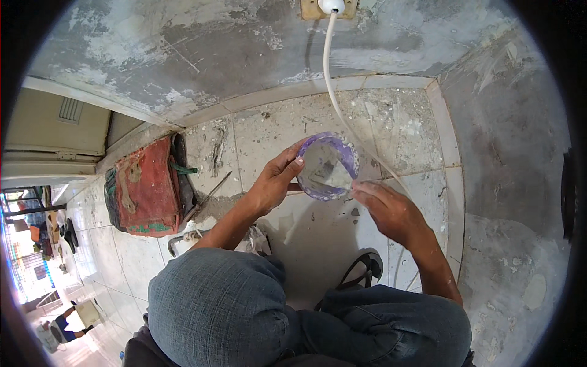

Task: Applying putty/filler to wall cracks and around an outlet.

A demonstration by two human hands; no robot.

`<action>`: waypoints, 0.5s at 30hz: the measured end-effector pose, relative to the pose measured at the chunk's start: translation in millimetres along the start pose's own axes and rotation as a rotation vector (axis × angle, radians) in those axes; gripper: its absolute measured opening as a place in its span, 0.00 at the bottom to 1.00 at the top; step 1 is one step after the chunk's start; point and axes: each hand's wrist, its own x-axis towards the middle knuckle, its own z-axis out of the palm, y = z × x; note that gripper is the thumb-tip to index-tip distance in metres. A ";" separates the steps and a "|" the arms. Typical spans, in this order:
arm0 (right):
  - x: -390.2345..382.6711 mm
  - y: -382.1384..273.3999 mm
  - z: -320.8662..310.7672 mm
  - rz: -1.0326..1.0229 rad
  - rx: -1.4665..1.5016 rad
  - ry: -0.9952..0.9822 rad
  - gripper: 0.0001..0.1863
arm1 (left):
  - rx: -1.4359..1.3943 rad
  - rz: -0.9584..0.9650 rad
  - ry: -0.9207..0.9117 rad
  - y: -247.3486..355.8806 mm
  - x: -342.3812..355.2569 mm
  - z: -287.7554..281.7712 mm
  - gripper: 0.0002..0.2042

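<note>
A purple round tub (328, 136) is held up over the floor between my hands, its rim crusted with pale paste. Grey-white paste (318, 160) coats its inside. My left hand (275, 182) grips the tub's left side, thumb over the rim and fingers around the outer wall. At the lower right rim is my right hand (386, 207), its fingers closed together. A pale flat piece (340, 175) shows inside the tub by those fingertips; whether it is a tool blade or paste I cannot tell.
A white cable (328, 67) hangs from a wall socket (312, 8) and runs behind the tub. To the left lie a worn red bag (147, 186) and a thin rod (214, 192). A black sandal (367, 266) is below the tub. Bare plastered walls (501, 183) stand ahead and right.
</note>
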 end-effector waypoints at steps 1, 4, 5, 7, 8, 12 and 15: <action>-1.3 -4.0 1.4 0.038 0.023 -0.037 0.14 | 0.046 -0.014 0.023 -0.3 -1.4 2.3 0.24; 0.8 -8.4 -3.3 0.064 0.109 0.036 0.15 | 0.099 -0.035 0.040 -5.5 -2.1 3.2 0.23; 1.6 -8.0 -4.3 0.060 0.124 0.088 0.16 | 0.109 -0.036 0.035 -5.4 -1.6 4.6 0.23; 5.7 -4.7 -1.8 0.043 0.031 0.073 0.16 | 0.123 -0.029 0.018 -1.3 -2.2 7.9 0.23; 7.2 -3.8 0.8 0.017 -0.062 0.061 0.17 | 0.141 -0.017 0.007 0.9 -2.3 8.8 0.23; -1.0 -9.7 16.9 0.041 -0.062 -0.001 0.17 | 0.130 0.017 0.029 -8.8 1.8 6.7 0.23; -4.1 -15.8 28.0 0.100 -0.017 0.045 0.16 | 0.024 0.044 0.037 -16.4 3.5 5.6 0.23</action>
